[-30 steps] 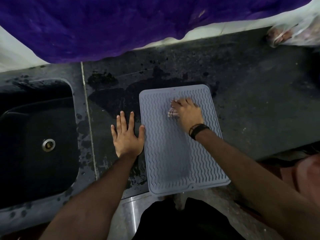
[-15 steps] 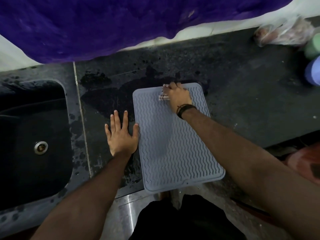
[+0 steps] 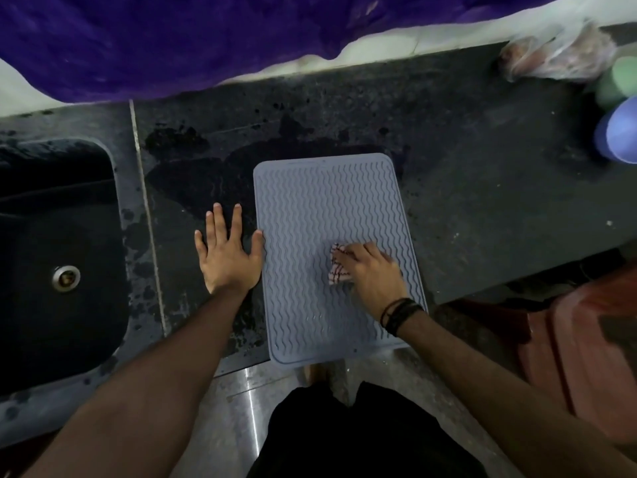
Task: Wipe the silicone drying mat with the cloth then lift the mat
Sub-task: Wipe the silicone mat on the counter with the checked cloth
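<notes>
A grey silicone drying mat with wavy ridges lies flat on the dark counter, its near edge hanging slightly over the counter's front. My right hand presses a small white cloth with red checks onto the mat's middle right; most of the cloth is hidden under the fingers. My left hand lies flat on the counter, fingers spread, its thumb touching the mat's left edge.
A dark sink with a metal drain sits to the left. Wet patches darken the counter beyond the mat. A plastic bag, a green cup and a blue cup stand at the far right. Purple fabric hangs along the back.
My right hand slid the cloth up to the mat's far edge, then back toward me to the mat's middle right. My left hand stayed flat beside the mat.
</notes>
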A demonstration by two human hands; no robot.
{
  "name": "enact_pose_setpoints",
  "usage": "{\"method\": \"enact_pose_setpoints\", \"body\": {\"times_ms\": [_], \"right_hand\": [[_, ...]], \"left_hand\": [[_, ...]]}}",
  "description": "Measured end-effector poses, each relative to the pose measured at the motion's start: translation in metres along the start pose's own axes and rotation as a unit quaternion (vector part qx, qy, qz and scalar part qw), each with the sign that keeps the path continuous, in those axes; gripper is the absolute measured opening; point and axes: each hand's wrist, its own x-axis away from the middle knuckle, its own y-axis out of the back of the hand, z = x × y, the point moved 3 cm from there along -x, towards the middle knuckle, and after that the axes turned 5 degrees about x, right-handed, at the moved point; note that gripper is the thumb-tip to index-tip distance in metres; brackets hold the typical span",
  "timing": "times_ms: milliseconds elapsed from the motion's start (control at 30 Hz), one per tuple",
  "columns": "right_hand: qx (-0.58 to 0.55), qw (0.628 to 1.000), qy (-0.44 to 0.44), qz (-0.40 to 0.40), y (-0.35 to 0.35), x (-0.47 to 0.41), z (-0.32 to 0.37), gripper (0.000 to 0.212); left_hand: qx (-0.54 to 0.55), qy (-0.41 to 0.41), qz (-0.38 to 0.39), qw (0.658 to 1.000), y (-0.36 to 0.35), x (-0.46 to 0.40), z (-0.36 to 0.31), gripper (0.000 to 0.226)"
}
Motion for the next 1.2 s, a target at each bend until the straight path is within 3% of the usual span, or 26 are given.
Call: {"method": "enact_pose_setpoints", "body": {"times_ms": [167,267,567,767,1000,1200], "right_hand": [[-0.017,0.999,-0.040,-0.023,0.021,-0.062,-0.011,0.056],[-0.005,0.999,-0.027,0.022,0.012,-0.089,-0.007,0.052],[-0.016,1.000,0.006,-0.011,-0.012,0.021,0.002,0.057],[-0.021,0.999,0.031,0.033,-0.008,0.085,0.010,0.047],[-0.057,0.997,-0.035,-0.023,0.014,0.028,-0.012,0.047],[-0.011,0.999,0.029,0.005,-0.009,0.040,-0.005,0.045]], "left_hand": [[-0.009,0.002,0.001,1.000,0.000,-0.001,0.000,0.069],[-0.012,0.000,0.001,1.000,0.001,-0.001,-0.001,0.069],[-0.025,0.011,0.010,1.000,0.000,-0.002,-0.001,0.070],[-0.025,0.008,0.011,1.000,0.002,-0.002,-0.001,0.071],[-0.028,0.005,0.010,1.000,0.003,-0.001,-0.002,0.072],[-0.039,0.005,0.008,0.999,0.005,0.000,-0.002,0.072]]}}
